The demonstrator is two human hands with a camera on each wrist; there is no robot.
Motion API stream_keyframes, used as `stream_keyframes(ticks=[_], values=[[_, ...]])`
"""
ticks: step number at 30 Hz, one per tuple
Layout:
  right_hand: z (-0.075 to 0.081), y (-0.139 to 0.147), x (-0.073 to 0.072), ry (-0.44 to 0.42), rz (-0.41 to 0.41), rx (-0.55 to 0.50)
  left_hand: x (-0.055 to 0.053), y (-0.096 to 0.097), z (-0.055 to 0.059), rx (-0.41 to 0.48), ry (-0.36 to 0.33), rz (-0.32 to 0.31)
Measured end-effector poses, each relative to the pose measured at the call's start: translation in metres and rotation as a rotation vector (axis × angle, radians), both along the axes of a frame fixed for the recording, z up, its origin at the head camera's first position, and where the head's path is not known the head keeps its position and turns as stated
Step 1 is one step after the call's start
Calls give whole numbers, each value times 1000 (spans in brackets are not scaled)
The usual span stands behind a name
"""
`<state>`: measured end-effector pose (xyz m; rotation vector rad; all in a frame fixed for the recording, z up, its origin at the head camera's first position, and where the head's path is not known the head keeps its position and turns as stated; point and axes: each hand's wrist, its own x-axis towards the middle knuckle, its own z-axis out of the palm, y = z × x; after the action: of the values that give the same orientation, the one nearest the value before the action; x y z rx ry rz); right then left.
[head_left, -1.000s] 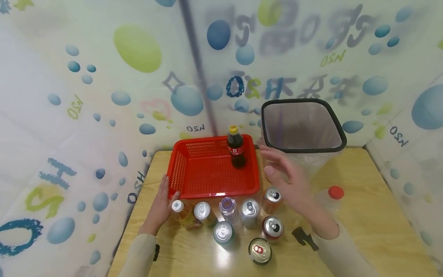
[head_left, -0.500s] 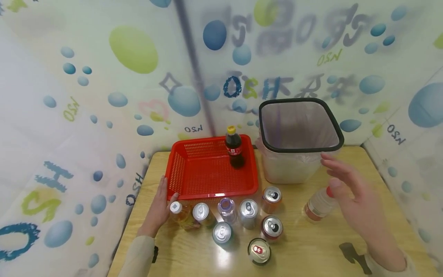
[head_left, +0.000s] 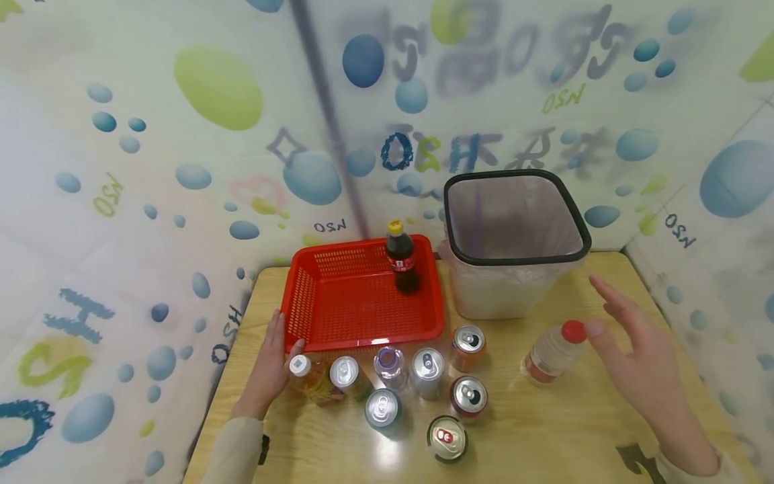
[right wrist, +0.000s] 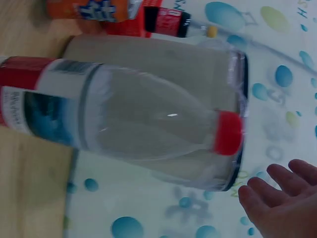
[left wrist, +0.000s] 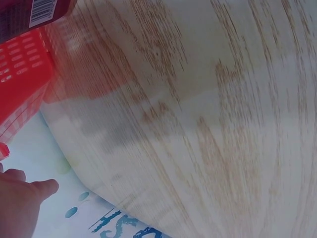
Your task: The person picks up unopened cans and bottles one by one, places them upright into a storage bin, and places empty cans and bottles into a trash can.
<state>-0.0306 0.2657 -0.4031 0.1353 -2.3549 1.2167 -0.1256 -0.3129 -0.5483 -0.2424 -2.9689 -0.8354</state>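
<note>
“Cans [head_left: 468, 396], round and metal, stand nearest the person. Why bunched so?”

“Perhaps for easy reach across the pale wooden worktop [head_left: 514, 444].”

“And the right hand [head_left: 643, 363]?”

“Empty, thumb and fingers loosely spread beside the clear plastic bottle with a red cap [head_left: 551, 353], upright and apart from the cans. Whether the thumb touches that cap, I can't tell from here.”

“The left hand [head_left: 268, 363]?”

“Fingers straight against the near left corner of the red plastic basket [head_left: 363, 341], gripping nothing; likely steadying it.”

“That dark cola bottle with a yellow cap [head_left: 402, 261] inside?”

“Upright, towards the right wall. Beside the basket, the pale black-rimmed bin [head_left: 498, 296] stands mouth up, presumably for filling from above.”
</note>
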Motion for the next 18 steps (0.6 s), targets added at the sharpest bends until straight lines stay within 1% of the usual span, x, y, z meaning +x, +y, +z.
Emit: stream_keyframes(ticks=[3, 5, 7, 10, 12, 15, 18], values=[[-13, 7, 1, -128, -20, 21, 0, 0, 0, -13, 4, 7], [-23, 12, 1, -200, -13, 14, 0, 1, 0, -20, 5, 8], [-32, 15, 0, -252, 3, -6, 0, 2, -1, -25, 8, 9], [-43, 18, -3, -297, 29, -42, 0, 3, -1, -26, 16, 4], [-49, 20, -5, -310, 55, -63, 0, 3, 0, -25, 17, 4], [-56, 22, -6, -343, 82, -77, 1, 3, 1, -28, 11, 7], [-61, 22, -7, -388, 91, -81, 1, 2, 3, -42, 4, 12]])
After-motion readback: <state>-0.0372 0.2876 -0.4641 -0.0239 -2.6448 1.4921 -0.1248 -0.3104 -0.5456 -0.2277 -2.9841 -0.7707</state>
